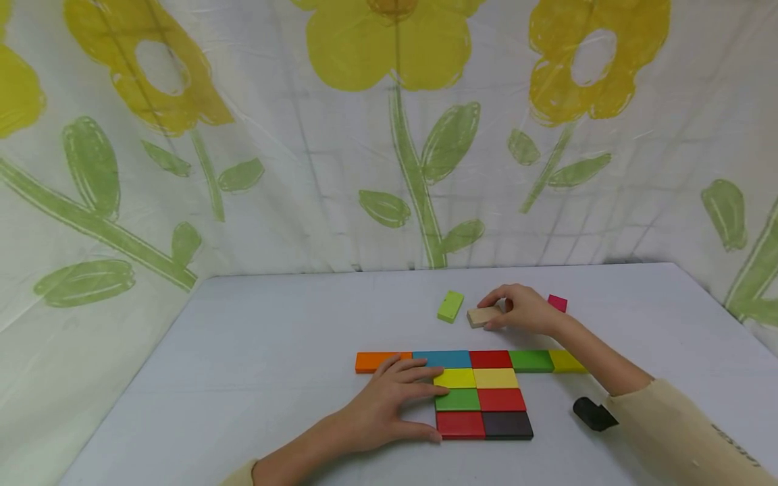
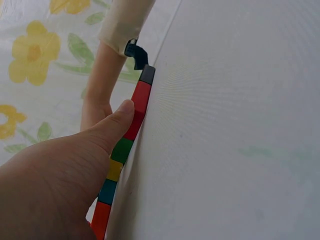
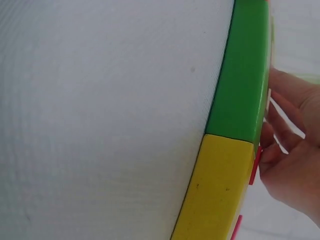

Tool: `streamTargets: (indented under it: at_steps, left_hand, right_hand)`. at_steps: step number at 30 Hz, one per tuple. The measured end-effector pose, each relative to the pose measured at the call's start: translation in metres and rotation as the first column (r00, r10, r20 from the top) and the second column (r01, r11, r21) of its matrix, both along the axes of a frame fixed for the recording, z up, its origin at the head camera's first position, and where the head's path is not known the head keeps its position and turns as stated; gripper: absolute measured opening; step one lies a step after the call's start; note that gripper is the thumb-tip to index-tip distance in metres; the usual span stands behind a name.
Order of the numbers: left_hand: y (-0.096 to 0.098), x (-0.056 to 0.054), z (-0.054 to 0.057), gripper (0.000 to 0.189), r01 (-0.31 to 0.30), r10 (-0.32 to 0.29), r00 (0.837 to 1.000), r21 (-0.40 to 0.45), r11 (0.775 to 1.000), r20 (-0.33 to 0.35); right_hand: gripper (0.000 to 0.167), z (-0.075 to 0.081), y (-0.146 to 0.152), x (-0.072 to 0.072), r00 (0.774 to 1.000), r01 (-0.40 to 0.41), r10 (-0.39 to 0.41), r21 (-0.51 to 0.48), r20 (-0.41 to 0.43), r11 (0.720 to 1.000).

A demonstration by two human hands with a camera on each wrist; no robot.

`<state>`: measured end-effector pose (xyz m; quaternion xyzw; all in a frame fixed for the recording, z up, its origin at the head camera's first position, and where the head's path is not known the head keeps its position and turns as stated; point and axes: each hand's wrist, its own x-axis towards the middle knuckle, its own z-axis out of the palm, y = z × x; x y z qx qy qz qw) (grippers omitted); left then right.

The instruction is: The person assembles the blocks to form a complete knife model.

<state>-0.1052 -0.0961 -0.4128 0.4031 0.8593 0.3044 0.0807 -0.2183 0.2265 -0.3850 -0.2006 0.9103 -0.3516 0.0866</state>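
Observation:
A plain wood-coloured block [image 1: 482, 317] is pinched between the thumb and fingers of my right hand [image 1: 527, 309], behind the row of coloured blocks. My left hand [image 1: 384, 410] rests along the left side of the block layout, fingertips on the yellow block [image 1: 457, 378] and green block [image 1: 458, 399], thumb by the front red block [image 1: 460, 425]. The back row runs from an orange block [image 1: 379, 362] through a blue block [image 1: 444, 359] and others to a yellow block [image 3: 215, 185]. In the right wrist view, the row partly hides my right fingers.
A lime-green block [image 1: 450, 307] lies left of the right hand, and a pink block [image 1: 557, 303] sits behind the right wrist. A black device [image 1: 592, 414] is at the right cuff. Flower-printed cloth [image 1: 273, 169] hangs behind the white table [image 1: 261, 337].

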Motion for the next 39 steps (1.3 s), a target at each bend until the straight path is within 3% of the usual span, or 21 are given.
streamTargets:
  at_steps: [6, 19, 29, 39]
  left_hand:
    - [0.0, 0.0, 0.0, 0.057, 0.004, -0.004, 1.0, 0.001, 1.0, 0.001]
    - [0.0, 0.001, 0.001, 0.057, 0.0, 0.0, 1.0, -0.005, 1.0, -0.002]
    - [0.0, 0.0, 0.001, 0.057, 0.002, -0.002, 1.0, 0.005, 1.0, 0.001]
    - [0.0, 0.0, -0.001, 0.056, 0.006, -0.006, 1.0, 0.014, 1.0, -0.007]
  right_hand:
    - [0.036, 0.0, 0.0, 0.001, 1.0, -0.002, 0.002, 0.008, -0.019, 1.0]
    - [0.033, 0.015, 0.002, 0.012, 0.996, -0.046, 0.044, -0.024, -0.073, 0.999]
    - [0.035, 0.029, 0.008, 0.037, 0.995, -0.03, 0.028, -0.018, -0.093, 0.999]
    - [0.031, 0.029, 0.021, 0.067, 0.99, -0.021, 0.017, -0.026, -0.142, 0.999]
